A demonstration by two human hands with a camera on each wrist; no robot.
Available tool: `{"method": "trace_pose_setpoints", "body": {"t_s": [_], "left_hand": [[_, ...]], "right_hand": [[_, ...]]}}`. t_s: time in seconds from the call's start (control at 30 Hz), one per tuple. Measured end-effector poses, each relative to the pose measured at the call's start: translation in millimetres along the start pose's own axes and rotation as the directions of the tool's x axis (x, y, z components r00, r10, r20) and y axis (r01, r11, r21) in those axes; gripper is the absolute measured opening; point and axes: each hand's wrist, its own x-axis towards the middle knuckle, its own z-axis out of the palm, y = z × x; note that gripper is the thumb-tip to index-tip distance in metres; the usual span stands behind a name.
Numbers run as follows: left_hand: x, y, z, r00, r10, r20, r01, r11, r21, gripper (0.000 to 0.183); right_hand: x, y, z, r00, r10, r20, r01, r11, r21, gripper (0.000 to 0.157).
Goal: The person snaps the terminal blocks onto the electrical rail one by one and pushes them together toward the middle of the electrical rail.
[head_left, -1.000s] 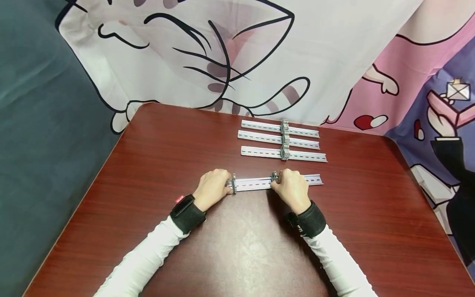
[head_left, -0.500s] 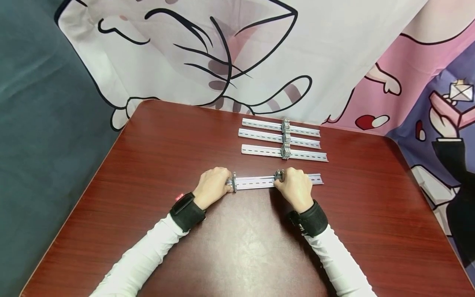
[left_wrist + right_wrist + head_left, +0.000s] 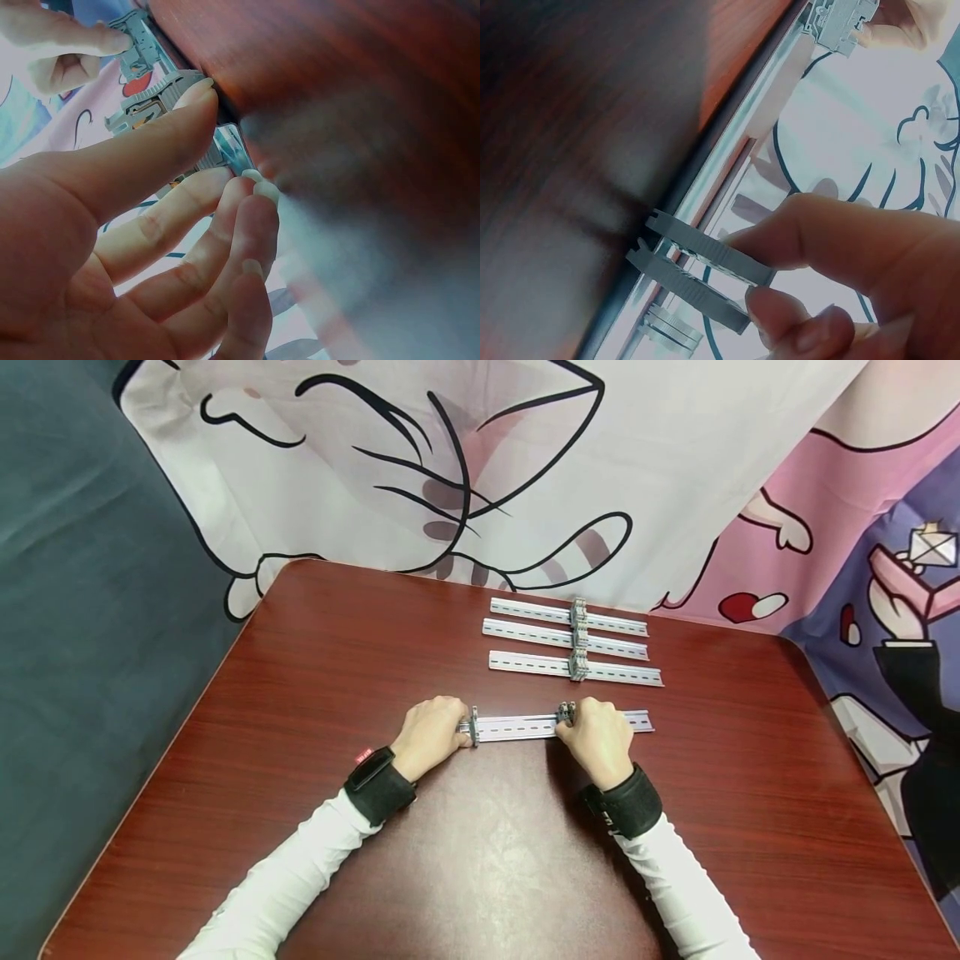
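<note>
A silver slotted DIN rail point(image 3: 517, 728) lies crosswise in front of me. At its left end my left hand point(image 3: 430, 735) pinches a grey terminal block point(image 3: 474, 727); the left wrist view has the thumb point(image 3: 196, 101) against the block's ridged edge and the other fingers curled by the rail end. Right of the rail's middle, my right hand point(image 3: 597, 739) grips at a pair of thin grey terminal blocks point(image 3: 566, 713) seated on the rail. In the right wrist view its fingertips meet the outer end of these upright blocks point(image 3: 716, 255), and a smaller grey piece point(image 3: 671, 330) sits beyond them.
Behind the hands, three more rails lie roughly parallel: a near rail point(image 3: 525, 662), a middle rail point(image 3: 525, 633) and a far rail point(image 3: 528, 609). Each carries a grey block cluster point(image 3: 578, 664) near its middle. A printed curtain point(image 3: 675, 485) hangs behind the brown table point(image 3: 360, 635).
My right hand has slid slightly right along the rail, and two blocks now show beside its fingers. The left hand has kept its place at the left end.
</note>
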Motion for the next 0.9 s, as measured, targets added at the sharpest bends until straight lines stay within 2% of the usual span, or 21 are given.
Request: {"method": "trace_pose_setpoints", "body": {"t_s": [0.1,0.2,0.33,0.4,0.5,0.57,0.63,0.7,0.8,0.9], "left_hand": [[0.1,-0.8,0.5,1.000,-0.003,0.001,0.003,1.000,-0.002,0.019],[0.5,-0.7,0.6,1.000,0.001,0.002,-0.001,1.000,-0.007,0.019],[0.0,-0.1,-0.7,1.000,0.008,-0.004,-0.008,1.000,-0.014,0.017],[-0.6,0.0,-1.1,1.000,0.006,-0.009,-0.006,1.000,-0.015,0.017],[-2.0,-1.7,-1.0,1.000,-0.001,-0.014,0.001,1.000,-0.012,0.018],[-2.5,-2.1,-0.9,1.000,-0.003,-0.020,0.003,1.000,-0.008,0.018],[-2.8,-2.0,-0.6,1.000,0.001,-0.023,-0.001,1.000,-0.002,0.018],[-2.6,-1.3,-0.8,1.000,0.009,-0.030,-0.009,1.000,0.001,0.019],[-2.7,-0.5,-1.1,0.999,0.021,-0.036,-0.021,1.000,0.000,0.020],[-3.9,-0.7,-2.1,0.999,0.010,-0.042,-0.010,1.000,0.002,0.020]], "right_hand": [[-1,-1,-2.2,1.000,0.006,0.003,-0.006,1.000,-0.008,0.038],[-3,-3,-6.0,1.000,0.002,-0.031,-0.002,1.000,-0.010,0.039],[-7,-17,-8.2,0.991,-0.087,-0.099,0.088,0.996,0.003,0.042],[-9,-30,-6.1,0.984,-0.158,-0.079,0.161,0.986,0.029,0.041],[-11,-56,2.3,0.967,-0.253,0.028,0.249,0.963,0.099,0.039],[-13,-71,10.0,0.952,-0.294,0.091,0.280,0.950,0.135,0.039],[-15,-82,17.0,0.942,-0.314,0.120,0.297,0.945,0.140,0.041],[-16,-89,22.4,0.942,-0.316,0.117,0.302,0.945,0.121,0.043],[-18,-94,27.1,0.954,-0.290,0.082,0.283,0.955,0.088,0.044],[-19,-97,29.9,0.956,-0.287,0.054,0.282,0.956,0.081,0.043]]}}
